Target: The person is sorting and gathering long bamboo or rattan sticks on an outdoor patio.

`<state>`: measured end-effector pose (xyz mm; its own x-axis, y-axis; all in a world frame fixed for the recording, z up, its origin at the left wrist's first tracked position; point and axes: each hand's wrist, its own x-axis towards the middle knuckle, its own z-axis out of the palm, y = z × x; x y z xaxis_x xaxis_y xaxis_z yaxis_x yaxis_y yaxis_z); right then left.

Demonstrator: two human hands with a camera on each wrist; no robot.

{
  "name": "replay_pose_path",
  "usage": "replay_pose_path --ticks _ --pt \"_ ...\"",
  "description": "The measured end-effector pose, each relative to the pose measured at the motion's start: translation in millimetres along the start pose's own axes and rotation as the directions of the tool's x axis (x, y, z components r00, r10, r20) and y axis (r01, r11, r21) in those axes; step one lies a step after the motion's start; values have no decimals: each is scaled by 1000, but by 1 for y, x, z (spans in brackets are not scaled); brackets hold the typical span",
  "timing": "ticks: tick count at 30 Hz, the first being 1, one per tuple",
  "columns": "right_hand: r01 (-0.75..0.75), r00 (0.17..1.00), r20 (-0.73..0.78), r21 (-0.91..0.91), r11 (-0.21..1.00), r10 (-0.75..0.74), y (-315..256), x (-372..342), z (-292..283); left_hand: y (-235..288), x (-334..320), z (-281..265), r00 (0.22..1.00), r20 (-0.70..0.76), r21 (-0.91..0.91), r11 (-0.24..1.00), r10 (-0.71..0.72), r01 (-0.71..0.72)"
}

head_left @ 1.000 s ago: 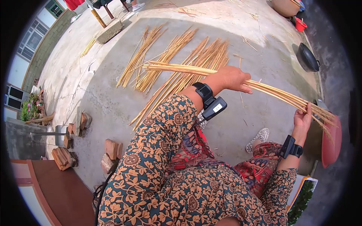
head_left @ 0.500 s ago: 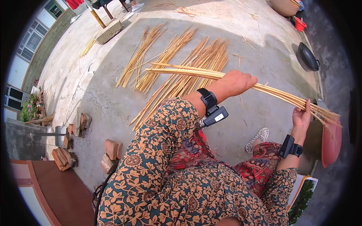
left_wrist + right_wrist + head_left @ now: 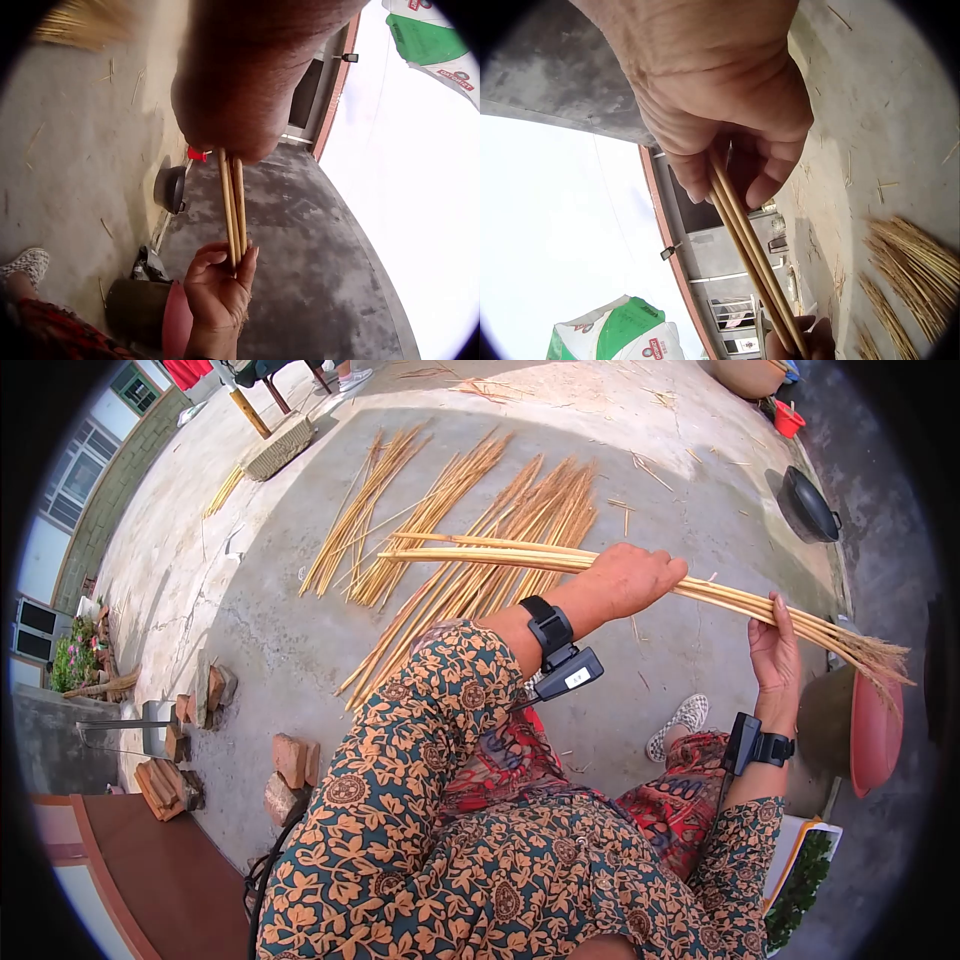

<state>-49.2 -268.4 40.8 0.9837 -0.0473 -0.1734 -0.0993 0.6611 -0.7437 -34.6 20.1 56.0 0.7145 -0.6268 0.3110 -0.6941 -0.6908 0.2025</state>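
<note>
A slim bundle of long straw-coloured stalks (image 3: 500, 557) with feathery seed heads (image 3: 878, 656) stretches across the head view. My left hand (image 3: 632, 577) grips it around the middle, palm down, with the knuckles uppermost. Nearer the seed heads, my right hand (image 3: 774, 652) holds the stalks between thumb and fingers. The right wrist view shows the thumb on one side of the stalks (image 3: 744, 232) and curled fingers on the other. In the left wrist view the back of the left hand (image 3: 240, 82) hides its grip, and the right hand (image 3: 217, 289) appears beyond it.
Several piles of similar stalks (image 3: 535, 525) lie on the concrete ahead. Bricks (image 3: 290, 760) stand at the left. To the right are a pink basin (image 3: 876, 735), a black pan (image 3: 808, 505) and a red bucket (image 3: 788, 418). A patterned shoe (image 3: 678, 728) is on the ground below.
The right hand has shifted left along the stalks, closer to the left hand. The left hand first moved a little to the right and then stayed nearly still, still gripping the bundle.
</note>
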Motion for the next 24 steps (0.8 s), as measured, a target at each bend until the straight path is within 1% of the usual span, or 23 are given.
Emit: replay_pose_path --ticks 2,3,6,7,8,9,11,13,16,17,19,22,23,24 --pt "57 995 -77 5 998 -56 0 6 -5 -2 0 0 998 12 -106 993 58 -56" --pt "69 994 -82 -12 998 -70 -3 6 -8 -3 -1 0 996 16 -159 984 87 -83" --pt "110 988 -104 -41 993 -113 -9 5 -21 -17 -3 -6 980 196 -345 933 -38 105" --pt "123 984 -121 -37 992 -127 -11 5 -27 -31 -6 -7 960 268 -360 916 -82 179" --pt "137 980 -139 -34 990 -141 -13 4 -32 -42 -13 -16 965 225 -361 908 -138 214" --pt "149 978 -142 -30 988 -152 -15 3 -37 -63 -20 -13 977 168 -392 900 -131 188" --pt "177 972 -150 -25 984 -179 -21 1 -46 -90 -35 -31 917 302 -415 830 -260 372" --pt "187 971 -151 -2 982 -185 -25 -5 -51 -122 -55 -24 915 283 -464 794 -287 392" --pt "196 969 -159 25 980 -190 -29 -9 -65 -139 -75 -14 868 368 -378 799 -335 468" --pt "196 969 -162 32 980 -189 -29 -9 -69 -138 -77 -17 819 450 -336 783 -355 524" --pt "205 964 -184 47 978 -193 -32 -11 -80 -133 -81 -18 700 600 -238 749 -387 619" --pt "226 958 -196 75 971 -208 -38 -15 -88 -128 -85 -24 707 602 -304 713 -370 632" --pt "233 958 -193 85 969 -213 -40 -15 -92 -127 -85 -26 693 619 -354 656 -370 667" --pt "234 958 -193 97 967 -212 -39 -15 -96 -125 -86 -27 707 619 -393 644 -343 657"
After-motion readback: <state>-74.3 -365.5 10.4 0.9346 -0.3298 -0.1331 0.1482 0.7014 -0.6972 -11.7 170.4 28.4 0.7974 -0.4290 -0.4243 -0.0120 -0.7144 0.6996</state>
